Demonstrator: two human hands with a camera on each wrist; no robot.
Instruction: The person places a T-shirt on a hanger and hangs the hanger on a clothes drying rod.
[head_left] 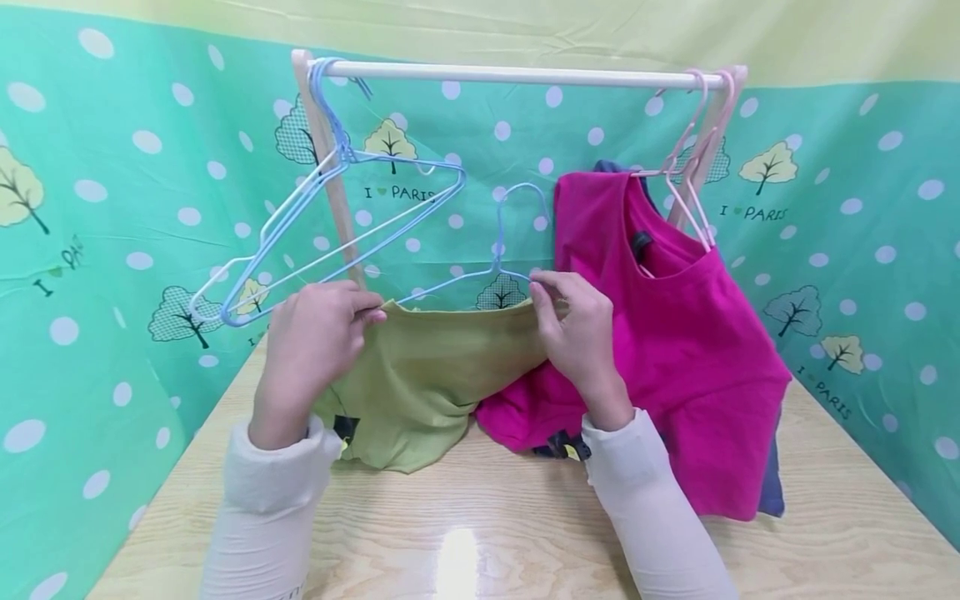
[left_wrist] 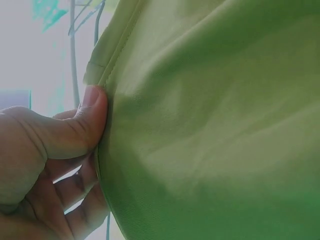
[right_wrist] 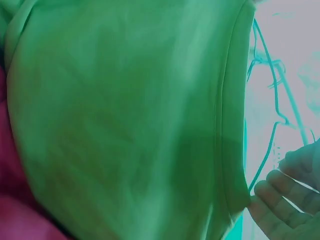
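In the head view a green shirt [head_left: 427, 358] is stretched between both hands, its neckline edge on top and its body hanging to the table. My left hand [head_left: 318, 333] pinches its upper left corner; the left wrist view shows the thumb [left_wrist: 92, 107] on the front of the cloth and fingers behind. My right hand [head_left: 577, 333] pinches the upper right edge beside the arm of a blue hanger [head_left: 498, 237]. The hanger's hook and sloping arms rise above the neckline, and its lower part is hidden by the cloth. In the right wrist view, fingertips meet the shirt's edge.
A rack with a white bar [head_left: 510, 73] stands behind. Several bare hangers [head_left: 341, 150] hang at its left end. A magenta shirt [head_left: 675, 333] hangs at the right on pink hangers [head_left: 678, 146], a dark blue garment [head_left: 772, 471] behind it. Beneath lies a wooden table [head_left: 375, 533].
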